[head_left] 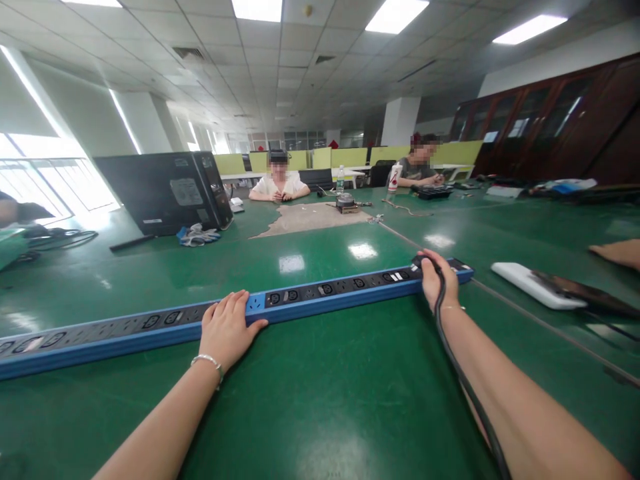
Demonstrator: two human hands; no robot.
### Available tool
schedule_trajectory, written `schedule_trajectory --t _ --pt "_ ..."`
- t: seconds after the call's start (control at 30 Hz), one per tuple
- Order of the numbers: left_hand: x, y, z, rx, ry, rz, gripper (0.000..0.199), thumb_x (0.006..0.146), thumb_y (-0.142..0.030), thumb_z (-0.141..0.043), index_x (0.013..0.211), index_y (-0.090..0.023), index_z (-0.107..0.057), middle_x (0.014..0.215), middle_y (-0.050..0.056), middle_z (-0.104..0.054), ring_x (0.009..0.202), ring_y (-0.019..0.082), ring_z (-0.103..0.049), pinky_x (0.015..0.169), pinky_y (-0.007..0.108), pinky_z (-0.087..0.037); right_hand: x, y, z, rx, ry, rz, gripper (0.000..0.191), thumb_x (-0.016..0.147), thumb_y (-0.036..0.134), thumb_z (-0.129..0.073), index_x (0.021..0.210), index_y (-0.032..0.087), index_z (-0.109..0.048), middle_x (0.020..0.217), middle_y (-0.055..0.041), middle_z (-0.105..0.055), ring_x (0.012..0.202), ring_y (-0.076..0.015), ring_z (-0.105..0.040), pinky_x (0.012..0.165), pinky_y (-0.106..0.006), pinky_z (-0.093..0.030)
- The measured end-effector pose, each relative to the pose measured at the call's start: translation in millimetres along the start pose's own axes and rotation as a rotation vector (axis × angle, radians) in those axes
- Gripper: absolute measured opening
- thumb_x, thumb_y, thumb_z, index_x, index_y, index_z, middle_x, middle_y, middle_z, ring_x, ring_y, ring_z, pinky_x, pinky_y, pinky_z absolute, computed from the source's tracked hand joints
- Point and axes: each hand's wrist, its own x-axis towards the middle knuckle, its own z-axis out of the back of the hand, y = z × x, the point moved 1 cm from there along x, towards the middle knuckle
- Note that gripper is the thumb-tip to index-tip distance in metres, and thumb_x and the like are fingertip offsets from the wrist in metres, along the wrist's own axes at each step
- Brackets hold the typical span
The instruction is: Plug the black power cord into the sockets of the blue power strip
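A long blue power strip [310, 308] with a row of black sockets lies across the green table, running out of view on the left. My left hand [229, 328] grips it near the middle, fingers across its top and thumb along the front side, just left of a blue socket. Near the strip's right end, my right hand [439, 283] is closed around a black plug [419, 264] at the sockets. Whether its pins sit in a socket cannot be made out. From the plug, a black power cord [453, 353] hangs down along my right forearm.
A black computer case [165, 190] stands at the back left, gloves [197, 235] beside it. On the right lie a white power bank [535, 283], a dark phone-like slab and another person's hand [617, 253]. Two people sit across the green table [320, 393]. A thin cord crosses behind the strip.
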Motion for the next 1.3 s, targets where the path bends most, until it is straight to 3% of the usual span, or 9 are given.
schedule_trajectory --t 0.17,0.57,0.87,1.13,1.3 --pt "0.6 0.5 -0.1 0.005 0.001 0.004 0.061 0.079 -0.053 -0.048 0.126 -0.015 -0.045 0.132 0.013 -0.051 0.124 0.026 -0.043 0.103 0.042 -0.028 19.3 -33.9 26.9 0.101 0.093 -0.122 0.035 0.074 0.042 -0.055 0.097 0.017 -0.064 0.101 -0.0112 -0.068 0.089 -0.0207 -0.063 0.086 -0.039 -0.047" --pt "1.2 -1.7 1.9 0.02 0.019 0.007 0.065 0.078 -0.054 -0.048 0.127 -0.013 -0.045 0.132 0.013 -0.051 0.123 0.028 -0.043 0.102 0.043 -0.028 21.3 -18.9 25.3 -0.289 0.322 0.084 0.035 0.077 0.041 -0.046 0.097 0.02 -0.067 0.089 -0.0074 -0.069 0.083 -0.0245 -0.063 0.083 -0.041 -0.048" --pt "1.0 -1.4 2.7 0.017 0.024 0.012 0.065 0.077 -0.055 -0.047 0.126 -0.013 -0.046 0.132 0.014 -0.051 0.123 0.029 -0.044 0.102 0.043 -0.028 16.4 -23.4 26.1 -0.363 0.391 0.191 0.035 0.078 0.041 -0.046 0.1 0.023 -0.067 0.093 -0.0066 -0.07 0.085 -0.0245 -0.064 0.082 -0.041 -0.049" --pt "1.2 -1.2 2.7 0.022 0.02 0.011 0.065 0.078 -0.056 -0.047 0.126 -0.013 -0.046 0.132 0.014 -0.051 0.122 0.028 -0.044 0.102 0.043 -0.029 17.4 -24.9 20.4 -0.186 0.243 0.116 0.034 0.078 0.045 -0.05 0.094 0.021 -0.068 0.1 -0.0071 -0.069 0.098 -0.0245 -0.061 0.093 -0.042 -0.044" --pt "0.9 -2.2 4.3 0.023 0.017 0.002 0.064 0.078 -0.055 -0.048 0.126 -0.012 -0.047 0.13 0.014 -0.052 0.121 0.029 -0.045 0.101 0.043 -0.029 33.5 -20.5 33.9 0.049 -0.069 0.093 0.035 0.083 0.045 -0.048 0.1 0.02 -0.065 0.104 -0.0066 -0.067 0.097 -0.021 -0.061 0.092 -0.04 -0.046"
